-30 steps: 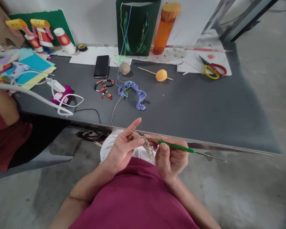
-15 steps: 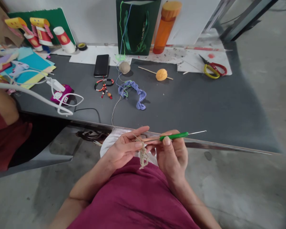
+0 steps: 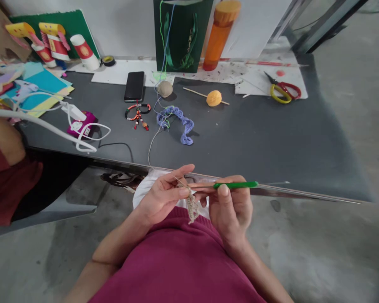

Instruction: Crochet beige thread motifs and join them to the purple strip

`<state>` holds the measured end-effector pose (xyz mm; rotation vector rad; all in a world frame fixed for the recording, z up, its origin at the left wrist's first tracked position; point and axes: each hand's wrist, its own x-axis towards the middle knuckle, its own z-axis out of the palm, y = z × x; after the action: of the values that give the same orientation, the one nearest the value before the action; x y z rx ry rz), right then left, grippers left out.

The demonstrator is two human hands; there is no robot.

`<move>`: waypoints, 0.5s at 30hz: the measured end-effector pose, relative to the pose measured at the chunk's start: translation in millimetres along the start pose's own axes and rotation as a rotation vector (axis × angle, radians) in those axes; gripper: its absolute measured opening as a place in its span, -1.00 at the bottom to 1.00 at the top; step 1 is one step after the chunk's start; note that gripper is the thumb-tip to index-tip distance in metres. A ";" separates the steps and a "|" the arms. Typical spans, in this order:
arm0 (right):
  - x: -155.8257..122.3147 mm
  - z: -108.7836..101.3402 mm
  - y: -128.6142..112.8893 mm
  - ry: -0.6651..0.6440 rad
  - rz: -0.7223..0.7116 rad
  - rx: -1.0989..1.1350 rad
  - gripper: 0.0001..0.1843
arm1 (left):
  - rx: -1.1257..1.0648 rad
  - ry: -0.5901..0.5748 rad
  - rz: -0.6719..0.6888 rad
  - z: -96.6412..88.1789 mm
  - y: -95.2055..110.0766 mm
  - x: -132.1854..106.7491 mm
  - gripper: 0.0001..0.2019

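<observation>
My left hand [image 3: 162, 198] pinches a small beige crochet piece [image 3: 192, 209], which hangs just below my fingers. In my right hand [image 3: 230, 209] lies a green-handled crochet hook [image 3: 235, 184], held level with its metal shaft pointing right. Its other end reaches toward the crochet piece, and my two hands nearly touch there. A thin pale yarn [image 3: 152, 149] runs from my left hand across the table edge toward a ball of beige yarn [image 3: 164, 89]. A crumpled purple crochet strip [image 3: 185, 125] lies on the table beyond my hands.
A dark grey table [image 3: 271, 147] holds a phone, beaded strands, an orange ball on a stick, red-and-yellow scissors and white cables. A green bag and orange bottle stand at the back. A person in a red sleeve sits at the left.
The crochet hook has swung down from its raised angle to nearly level, and its tip has moved right. My right hand has shifted slightly right. The crochet piece stays nearly in place.
</observation>
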<state>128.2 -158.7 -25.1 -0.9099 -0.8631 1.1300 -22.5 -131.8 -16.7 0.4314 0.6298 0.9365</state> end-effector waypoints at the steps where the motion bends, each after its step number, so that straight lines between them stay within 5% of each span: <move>1: 1.9 0.6 -2.1 -0.002 0.073 0.039 -0.84 | -0.017 -0.028 -0.009 0.5 0.3 0.2 -0.56; 5: 8.7 0.4 -4.7 -0.017 0.288 0.144 -0.69 | -0.041 -0.115 -0.029 4.4 3.0 1.8 -0.62; 9: 11.5 2.1 -0.8 -0.068 0.342 0.223 -0.69 | -0.015 -0.190 -0.031 7.1 2.9 2.9 -0.63; 15: 11.1 7.8 11.3 -0.041 0.115 0.161 -0.78 | 0.368 0.171 0.346 8.0 -6.1 1.5 -0.45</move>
<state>119.4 -144.7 -31.4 -0.8133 -0.7480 1.3023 -12.8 -134.3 -14.9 0.8124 0.9078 1.1977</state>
